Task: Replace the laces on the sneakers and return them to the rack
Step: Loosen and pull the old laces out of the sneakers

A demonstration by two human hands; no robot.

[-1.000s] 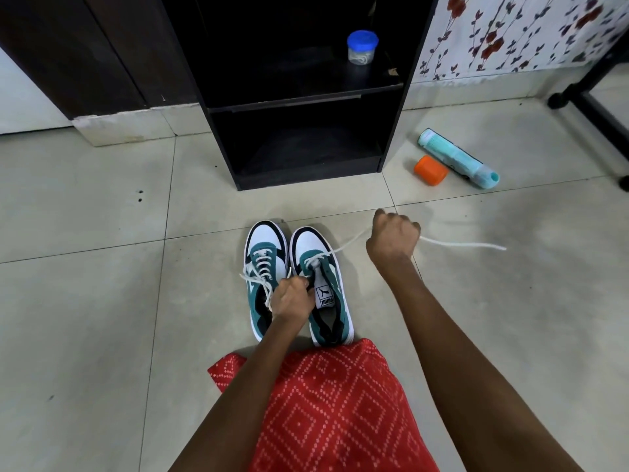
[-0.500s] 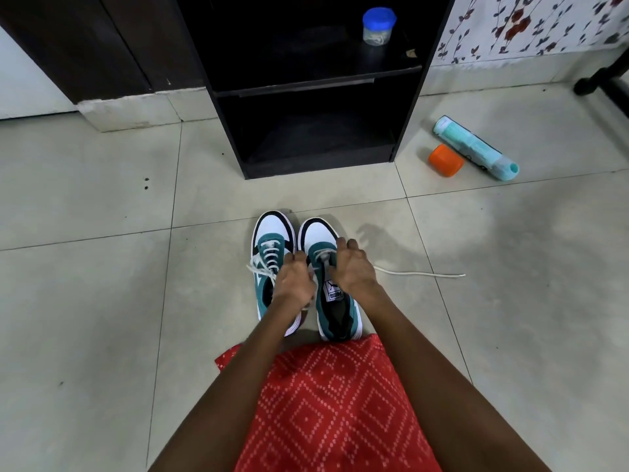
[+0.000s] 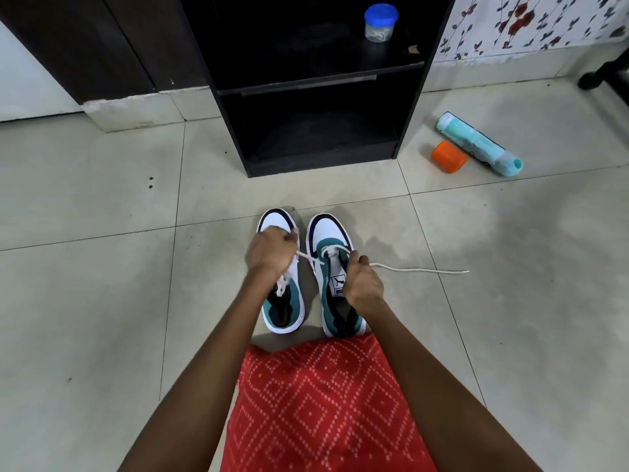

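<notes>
Two white, teal and black sneakers stand side by side on the tiled floor, toes pointing away from me. My left hand [image 3: 270, 252] hovers over the left sneaker [image 3: 284, 301] and grips one end of a white lace [image 3: 418, 270]. That lace runs across to the front eyelets of the right sneaker [image 3: 332, 233], and its other end trails right along the floor. My right hand [image 3: 362, 284] holds the right sneaker by its tongue and side. The left sneaker is laced. The black rack [image 3: 316, 83] stands just beyond the shoes.
A blue-lidded jar [image 3: 380, 22] sits on the rack's upper shelf. An orange cap [image 3: 448, 157] and a teal tube [image 3: 478, 143] lie on the floor to the right. A black stand foot [image 3: 602, 74] is at the far right. My red patterned garment [image 3: 323, 410] covers the near floor.
My left hand moved up and left from the right sneaker's eyelets, pulling the lace end taut. My right hand shifted down to the shoe's tongue and side.
</notes>
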